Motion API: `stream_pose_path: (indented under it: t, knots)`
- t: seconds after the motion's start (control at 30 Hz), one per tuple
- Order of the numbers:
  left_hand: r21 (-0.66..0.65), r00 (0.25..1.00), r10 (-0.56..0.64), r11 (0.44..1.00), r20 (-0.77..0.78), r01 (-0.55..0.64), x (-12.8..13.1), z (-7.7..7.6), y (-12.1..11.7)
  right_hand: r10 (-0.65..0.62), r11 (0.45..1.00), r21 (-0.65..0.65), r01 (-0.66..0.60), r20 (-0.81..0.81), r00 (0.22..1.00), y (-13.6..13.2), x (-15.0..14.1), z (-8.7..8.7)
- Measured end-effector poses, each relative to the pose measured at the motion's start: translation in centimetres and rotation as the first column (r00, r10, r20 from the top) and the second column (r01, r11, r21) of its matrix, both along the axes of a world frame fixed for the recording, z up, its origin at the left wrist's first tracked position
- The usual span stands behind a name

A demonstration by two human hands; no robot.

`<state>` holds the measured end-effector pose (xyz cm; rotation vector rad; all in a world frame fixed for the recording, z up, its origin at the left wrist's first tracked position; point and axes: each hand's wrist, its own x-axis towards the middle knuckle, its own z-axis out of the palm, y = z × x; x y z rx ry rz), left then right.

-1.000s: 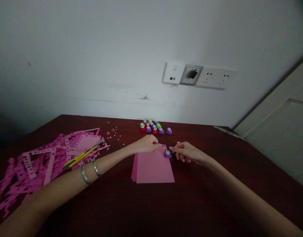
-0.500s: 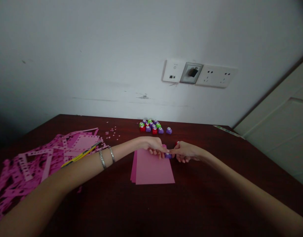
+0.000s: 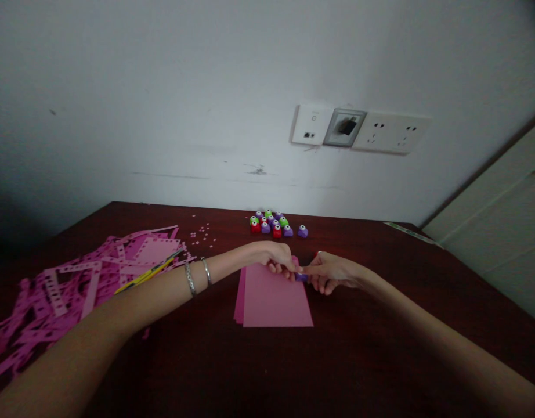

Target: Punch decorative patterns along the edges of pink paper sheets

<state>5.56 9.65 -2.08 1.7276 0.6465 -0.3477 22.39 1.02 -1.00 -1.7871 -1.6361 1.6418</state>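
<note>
My left hand [image 3: 277,255], fingers curled in, is closed at the upper edge of the pink paper sheets [image 3: 277,302]. A narrow pink paper piece [image 3: 295,260] shows beside its fingertips, apparently pinched by them. Directly to its right, a small purple craft punch [image 3: 301,277] lies between the two hands. My right hand [image 3: 332,271] is closed at the punch, with one finger stretched over its top and the others curled. Fingers hide much of the punch. A red punch [image 3: 318,253] peeks out behind my right hand.
Several red, green and purple punches [image 3: 270,222] cluster near the wall, with a purple one [image 3: 303,231] apart. Punched pink strips [image 3: 89,284] and yellow pencil-like sticks [image 3: 148,274] lie left, near paper bits [image 3: 201,232]. A ruler-like strip [image 3: 413,233] lies at the back right.
The whole view has shifted slightly, so things appear a little farther right. My right finger now covers more of the purple punch's top. Both hands stay at the same spot.
</note>
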Motion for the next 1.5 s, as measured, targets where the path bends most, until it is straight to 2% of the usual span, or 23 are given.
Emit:
stream_pose_path:
  t: [0.23, 0.43, 0.6, 0.77, 1.17, 1.5]
  knots:
    - [0.011, 0.997, 0.048, 0.999, -0.058, -0.047, 0.2, 0.4, -0.4, -0.024, 0.999, 0.028, 0.025, -0.027, 0.999, -0.3, -0.2, -0.1]
    - [0.009, 0.996, 0.079, 0.997, -0.047, -0.079, 0.2, 0.4, -0.4, -0.059, 0.998, 0.008, 0.06, -0.105, 0.993, -0.4, 0.1, -0.8]
    - [0.051, 0.997, 0.072, 0.996, -0.032, -0.071, 0.2, 0.4, -0.6, -0.07, 0.997, 0.007, 0.071, -0.106, 0.992, -0.2, 0.2, -1.2]
    - [-0.006, 0.99, 0.139, 0.99, -0.001, -0.139, -0.4, 0.3, -1.0, -0.084, 0.996, 0.0, 0.084, -0.087, 0.993, -0.2, 0.3, -1.3]
    - [-0.029, 0.995, 0.076, 0.997, 0.058, -0.075, -1.4, 0.0, -0.9, -0.109, 0.993, 0.036, 0.113, -0.111, 0.988, -0.8, 0.2, -1.8]
    - [-0.107, 0.991, 0.104, 0.99, 0.088, -0.095, -1.8, -0.1, -0.9, -0.105, 0.993, 0.038, 0.109, -0.102, 0.989, -0.9, 0.1, -1.4]
